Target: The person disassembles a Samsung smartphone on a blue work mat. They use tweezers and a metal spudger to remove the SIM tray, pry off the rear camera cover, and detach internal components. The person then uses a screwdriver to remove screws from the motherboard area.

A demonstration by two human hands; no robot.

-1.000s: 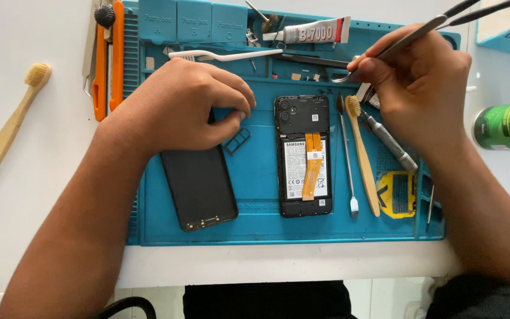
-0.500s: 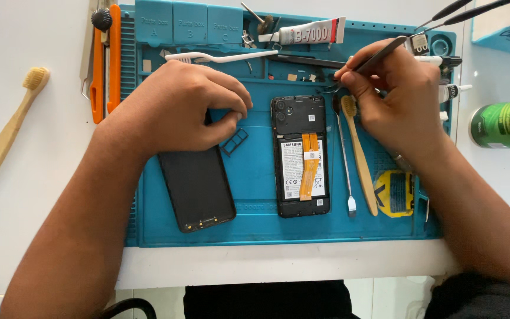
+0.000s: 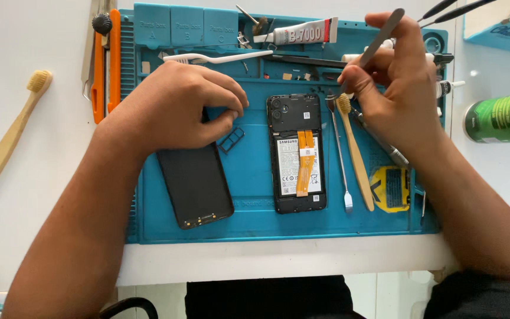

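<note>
An opened black phone (image 3: 297, 155) with its battery and an orange flex cable showing lies in the middle of the blue work mat (image 3: 255, 201). My right hand (image 3: 396, 88) pinches a flat metal pry tool (image 3: 379, 38), whose lower tip is just off the phone's top right corner. My left hand (image 3: 175, 109) rests with curled fingers on the top end of a black phone panel (image 3: 199, 186) lying left of the phone. A small SIM tray (image 3: 231, 140) lies by my left thumb.
A metal spudger (image 3: 340, 159), a bamboo toothbrush (image 3: 356, 159) and a yellow part (image 3: 392, 189) lie right of the phone. A glue tube (image 3: 302, 32) and a white toothbrush (image 3: 219, 57) lie along the mat's top. Orange-handled tools (image 3: 104, 65) are on the left, and a green can (image 3: 503, 115) on the right.
My right hand has shifted left and slightly down toward the phone's top right corner, and the tool now stands steeper. My left hand and the black panel have stayed put.
</note>
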